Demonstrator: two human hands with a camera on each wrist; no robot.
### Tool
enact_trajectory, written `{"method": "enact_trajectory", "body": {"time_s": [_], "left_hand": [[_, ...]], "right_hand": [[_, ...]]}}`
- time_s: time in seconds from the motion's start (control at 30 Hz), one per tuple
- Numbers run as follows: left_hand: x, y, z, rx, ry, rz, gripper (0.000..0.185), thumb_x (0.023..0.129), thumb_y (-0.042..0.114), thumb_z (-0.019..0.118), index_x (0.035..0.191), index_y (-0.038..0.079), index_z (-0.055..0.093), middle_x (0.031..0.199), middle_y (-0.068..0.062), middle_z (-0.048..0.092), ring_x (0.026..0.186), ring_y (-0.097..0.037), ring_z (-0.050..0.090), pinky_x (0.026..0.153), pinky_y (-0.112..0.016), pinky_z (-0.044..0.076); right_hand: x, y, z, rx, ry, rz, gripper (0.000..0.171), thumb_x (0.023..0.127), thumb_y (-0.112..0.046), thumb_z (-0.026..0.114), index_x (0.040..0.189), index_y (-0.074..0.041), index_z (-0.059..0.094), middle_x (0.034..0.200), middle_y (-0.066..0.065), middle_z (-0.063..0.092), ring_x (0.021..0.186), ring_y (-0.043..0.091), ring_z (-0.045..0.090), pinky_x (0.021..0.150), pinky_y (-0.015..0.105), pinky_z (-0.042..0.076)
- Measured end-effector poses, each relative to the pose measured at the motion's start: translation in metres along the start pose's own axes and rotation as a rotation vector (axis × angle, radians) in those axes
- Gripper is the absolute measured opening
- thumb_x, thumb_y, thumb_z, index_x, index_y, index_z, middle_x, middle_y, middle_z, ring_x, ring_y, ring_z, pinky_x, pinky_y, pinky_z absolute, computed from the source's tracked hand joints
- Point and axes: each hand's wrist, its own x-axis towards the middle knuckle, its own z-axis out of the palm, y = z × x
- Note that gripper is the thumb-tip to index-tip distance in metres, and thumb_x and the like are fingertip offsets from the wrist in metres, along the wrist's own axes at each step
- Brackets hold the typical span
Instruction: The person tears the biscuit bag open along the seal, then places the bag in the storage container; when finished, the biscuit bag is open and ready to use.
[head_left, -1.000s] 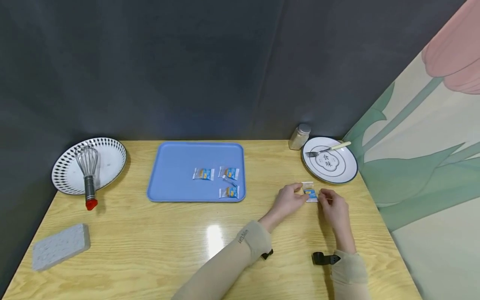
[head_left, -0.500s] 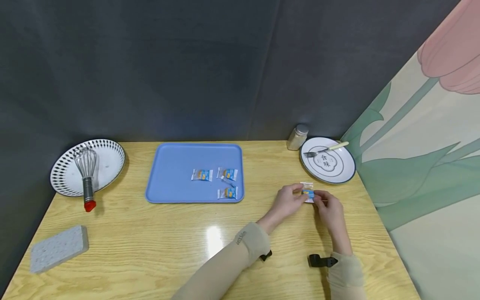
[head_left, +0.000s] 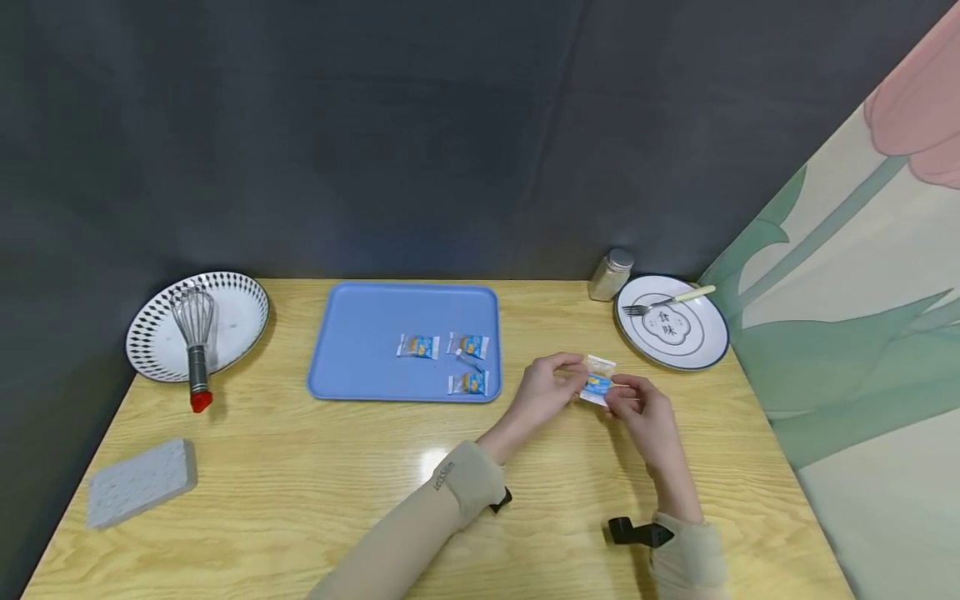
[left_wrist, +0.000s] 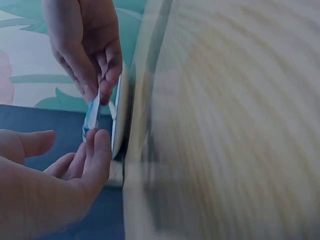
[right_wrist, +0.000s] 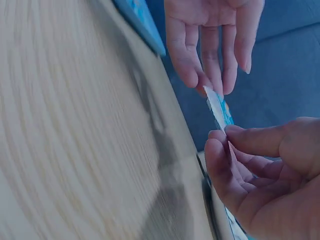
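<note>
My right hand (head_left: 647, 417) pinches a small snack packet (head_left: 597, 384), part clear and part blue with white sealed ends, between thumb and fingers. In the right wrist view the packet (right_wrist: 220, 107) is held up off the table. My left hand (head_left: 546, 387) is at its left edge; its extended fingers (left_wrist: 100, 155) touch the packet and the thumb (left_wrist: 39, 142) stands apart from it. Similar packets (head_left: 418, 347) lie on the right half of a blue tray (head_left: 360, 333), to the left of both hands.
Behind the hands stand a shaker jar (head_left: 611, 275) and a white plate (head_left: 705, 350) bearing a fork (head_left: 678, 297). At the left are a patterned plate (head_left: 243, 312) with a whisk (head_left: 197, 342) and a grey block (head_left: 141, 483). A dark curtain (head_left: 375, 142) backs the table.
The right hand, earlier beside the packet, has taken hold of its right edge. The packet has come up off the table, tilted and shifted left, with both hands moving along.
</note>
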Motion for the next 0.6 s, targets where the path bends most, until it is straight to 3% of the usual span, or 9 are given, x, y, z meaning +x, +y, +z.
{"method": "enact_trajectory", "body": {"time_s": [0.13,0.33,0.47,0.6], "left_hand": [[-0.004,0.000,-0.018,0.031,0.016,0.023,0.034,0.108,0.015,0.067,0.138,-0.001,0.069,0.119,-0.012,0.075,0.096,-0.023,0.078,0.081,-0.035,0.063],[-0.006,-0.004,-0.038,0.159,0.040,0.078,0.023,0.104,0.011,0.070,0.122,-0.001,0.078,0.114,-0.013,0.078,0.094,-0.021,0.077,0.076,-0.020,0.057],[-0.005,-0.004,-0.054,0.178,0.043,0.091,0.021,0.103,0.008,0.072,0.119,-0.003,0.078,0.111,-0.014,0.079,0.089,-0.021,0.077,0.073,-0.021,0.057],[-0.004,-0.003,-0.066,0.188,0.004,0.106,0.021,0.103,0.009,0.074,0.118,-0.005,0.079,0.109,-0.014,0.079,0.084,-0.016,0.075,0.073,-0.021,0.057]], "right_hand": [[-0.002,-0.002,0.016,0.096,-0.071,0.011,0.031,0.103,0.015,0.060,0.131,0.026,0.052,0.099,0.013,0.069,0.078,0.007,0.070,0.075,0.024,0.062],[-0.006,-0.004,0.040,0.238,-0.112,0.029,0.025,0.100,0.019,0.060,0.122,0.027,0.052,0.090,0.007,0.070,0.077,0.011,0.073,0.075,0.027,0.063],[-0.009,-0.007,0.055,0.241,-0.141,0.030,0.024,0.100,0.019,0.061,0.122,0.025,0.055,0.090,0.010,0.072,0.077,0.012,0.074,0.075,0.029,0.064],[-0.013,-0.011,0.066,0.209,-0.164,0.035,0.022,0.100,0.018,0.062,0.120,0.023,0.057,0.091,0.016,0.072,0.077,0.014,0.074,0.075,0.030,0.064]]}}
